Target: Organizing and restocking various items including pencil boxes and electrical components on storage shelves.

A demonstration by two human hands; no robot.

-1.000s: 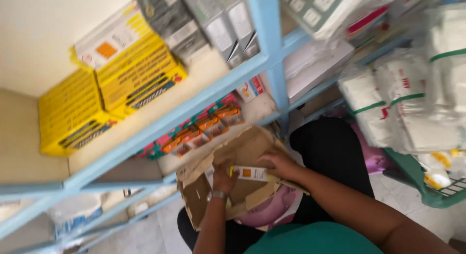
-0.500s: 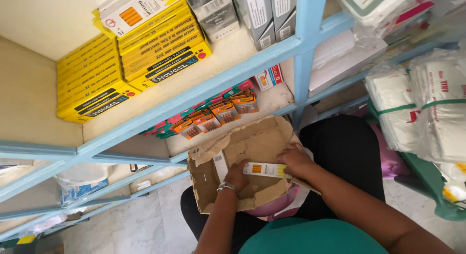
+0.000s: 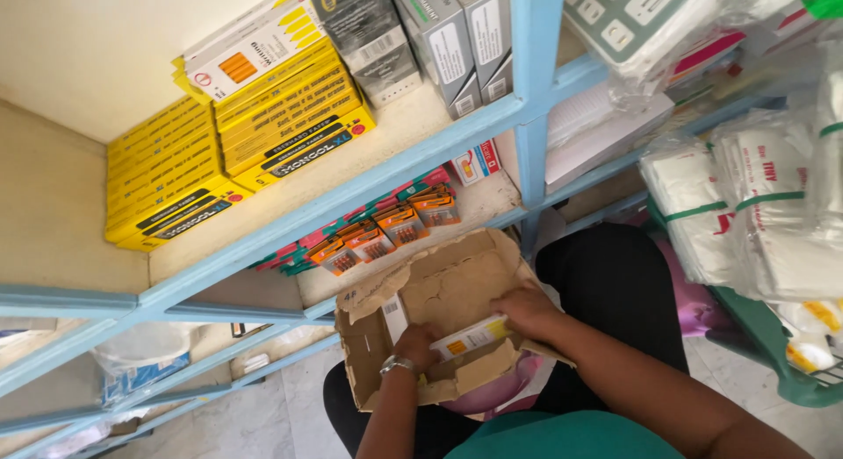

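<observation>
The person wears a teal green top, seen at the lower edge of the view, and black trousers over the lap. Both forearms are bare, with no sleeves reaching them. A silver metal wristwatch (image 3: 397, 365) circles the wrist just behind the left hand (image 3: 419, 345). The right hand (image 3: 527, 308) carries no jewellery that shows.

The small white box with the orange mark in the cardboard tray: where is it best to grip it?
Probably at its free right end, from above: the small white box lies flat in the cardboard tray, the left hand covers its left end, the right hand is already there.
</observation>
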